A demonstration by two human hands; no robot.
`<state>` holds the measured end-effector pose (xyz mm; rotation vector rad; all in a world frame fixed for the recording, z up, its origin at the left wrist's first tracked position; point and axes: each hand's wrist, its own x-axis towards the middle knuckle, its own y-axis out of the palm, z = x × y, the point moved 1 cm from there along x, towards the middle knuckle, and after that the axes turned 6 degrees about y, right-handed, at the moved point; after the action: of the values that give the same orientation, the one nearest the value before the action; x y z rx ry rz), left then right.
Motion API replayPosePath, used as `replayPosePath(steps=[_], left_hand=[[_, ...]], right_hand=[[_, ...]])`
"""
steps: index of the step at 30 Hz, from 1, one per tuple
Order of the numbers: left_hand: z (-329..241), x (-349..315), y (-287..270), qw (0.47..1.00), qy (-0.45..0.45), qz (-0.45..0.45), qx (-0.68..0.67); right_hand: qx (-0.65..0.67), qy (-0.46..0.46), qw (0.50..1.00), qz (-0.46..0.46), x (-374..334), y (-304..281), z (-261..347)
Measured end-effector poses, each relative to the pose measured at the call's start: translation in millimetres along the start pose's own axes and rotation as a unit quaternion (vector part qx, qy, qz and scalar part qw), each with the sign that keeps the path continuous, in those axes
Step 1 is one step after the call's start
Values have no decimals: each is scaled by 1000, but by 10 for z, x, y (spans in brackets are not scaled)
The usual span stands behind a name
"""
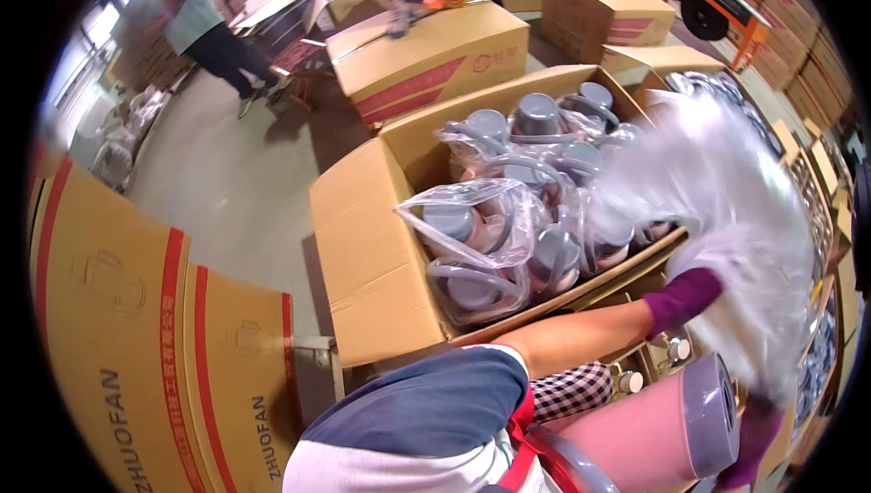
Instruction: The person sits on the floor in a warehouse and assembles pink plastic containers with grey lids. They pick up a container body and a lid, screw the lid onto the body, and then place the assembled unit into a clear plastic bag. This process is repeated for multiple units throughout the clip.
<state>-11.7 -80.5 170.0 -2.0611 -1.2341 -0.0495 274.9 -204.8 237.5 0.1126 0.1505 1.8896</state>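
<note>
Pink jug (626, 425) tilted just beside the right hand (755, 443), clear plastic (726, 194) blurred above it.
Handling the plastic looks like the step in hand; the next move seems to call for a spread opening. Blur and plastic mean I cannot tell either grip, left hand (691, 295) or right. Counted: 1 loose jug, 2 purple-gloved hands, 1 carton (367, 248) of bagged jugs (555, 255), at least 8 grey lids (536, 115) showing.

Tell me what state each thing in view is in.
Front carton: open, holding jugs
Carton's jugs: many bagged
Carton behind: top closed
Pink jug: tilted, unbagged
Loose plastic bag: spread out, blurred
Left hand: gloved, fingers hidden
Right hand: gloved, grip unclear
</note>
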Motion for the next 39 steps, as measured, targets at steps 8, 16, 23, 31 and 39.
replayPosePath(steps=[8,16,23,31,39], left_hand=[[-92,-2360,29,823,-277,-123,-481],[-371,-3152,-230,986,148,-10,71],[-885,-2818,161,962,124,155,188],[-538,-2356,-681,999,-16,-2,28],[214,-2919,-1143,940,-49,-297,159]], right_hand=[[-489,-41,850,-190,-827,2102,-98],[-231,210,946,87,-2329,2635,-561],[-419,46,901,-101,-2279,3244,-879],[-287,-68,906,-303,-1837,3217,-257],[-669,-268,665,195,-273,3652,507]])
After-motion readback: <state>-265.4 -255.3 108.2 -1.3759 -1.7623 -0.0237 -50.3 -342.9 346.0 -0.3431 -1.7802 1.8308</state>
